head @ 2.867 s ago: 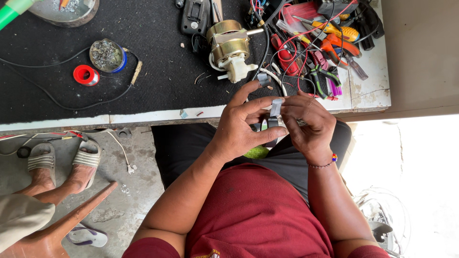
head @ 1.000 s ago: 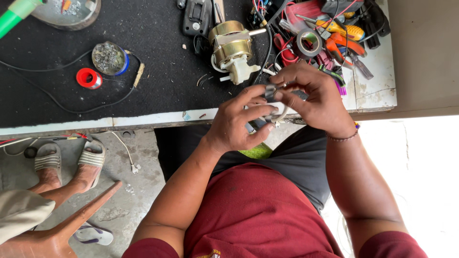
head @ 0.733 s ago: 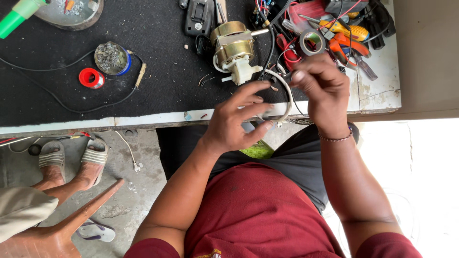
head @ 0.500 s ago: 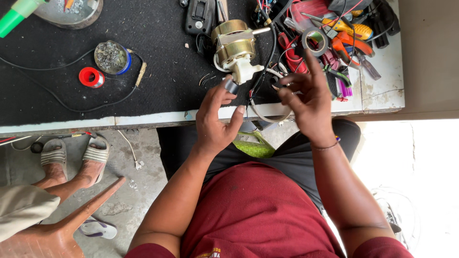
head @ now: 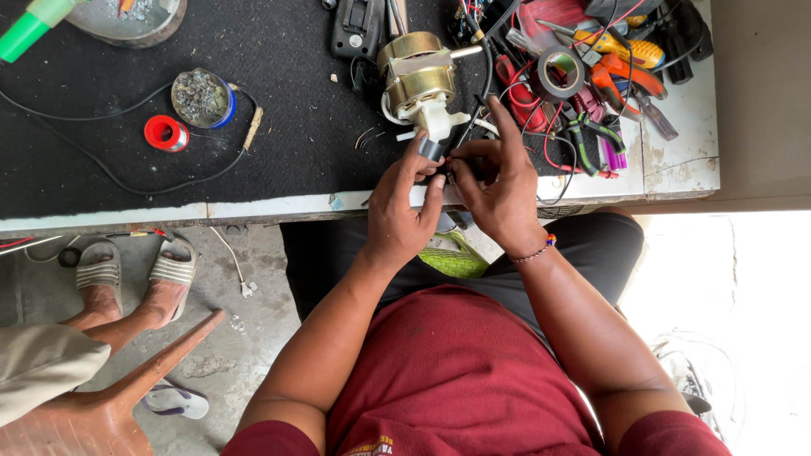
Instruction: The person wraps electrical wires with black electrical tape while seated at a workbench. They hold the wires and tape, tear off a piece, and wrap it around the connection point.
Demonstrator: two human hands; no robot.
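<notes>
Clutter is lying across the black-matted work surface (head: pixel 110 160). At the far left a green plastic tube (head: pixel 34 24) is poking in beside a shallow round metal dish (head: pixel 127 17). Further right a small round tin of metal bits (head: pixel 199 97) is sitting next to a red spool of tape (head: pixel 166 133), with a thin black cable (head: pixel 101 173) curving past them. Below the surface edge, another person's feet in grey sandals (head: pixel 135 274) are resting on the concrete floor.

Near the middle a brass-coloured electric motor with a white plastic end (head: pixel 418 80) is standing on the mat. The left hand (head: pixel 404 211) is reaching up from the lap with its wrist bent back, thumb and forefinger pinching a small dark cylindrical part (head: pixel 431 149) just below the motor's white end. The right hand (head: pixel 498 190), wearing a beaded bracelet, is meeting it from the other side, its forefinger pointing up and its other fingertips pressing on the thin wires (head: pixel 460 160) at the same spot; what exactly it is gripping is hard to make out.

To the right a roll of grey tape (head: pixel 562 72) is lying on a heap of pliers and screwdrivers with red, orange and yellow handles (head: pixel 617 67).
</notes>
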